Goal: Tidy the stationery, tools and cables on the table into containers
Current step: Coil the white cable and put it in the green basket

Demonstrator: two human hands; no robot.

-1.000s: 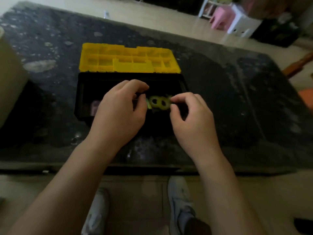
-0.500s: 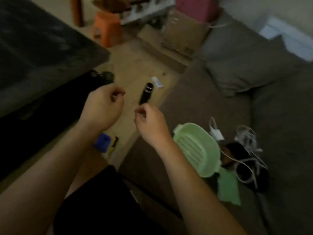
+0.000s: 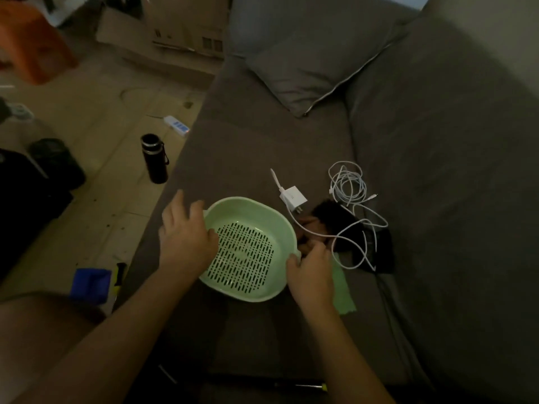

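Far left on the floor: orange stool (image 3: 29, 39), blue box (image 3: 90, 284), black flask (image 3: 154, 158) standing upright, white power strip (image 3: 176, 126) just beyond it by the sofa edge. Cardboard box (image 3: 175, 24) at the top.

Left hand (image 3: 186, 237) is on the left rim of the green perforated basket (image 3: 262, 208), thumb inside the wall and fingers outside it, fairly straight; it holds the rim. The basket sits upright on the grey sofa (image 3: 262, 141) seat, near its front edge, with nothing in it.

Right hand (image 3: 312, 272) is at the basket's right rim with its fingers curled on the edge, holding it. A green cloth (image 3: 345, 293) lies flat under this hand, beside the basket.

Right of the basket: white charger (image 3: 293, 198) on the seat, with a white cable (image 3: 348, 185) partly coiled beyond it and trailing over a black item (image 3: 361, 243) that is too dark to identify. Grey cushion (image 3: 306, 62) is at the back of the seat.
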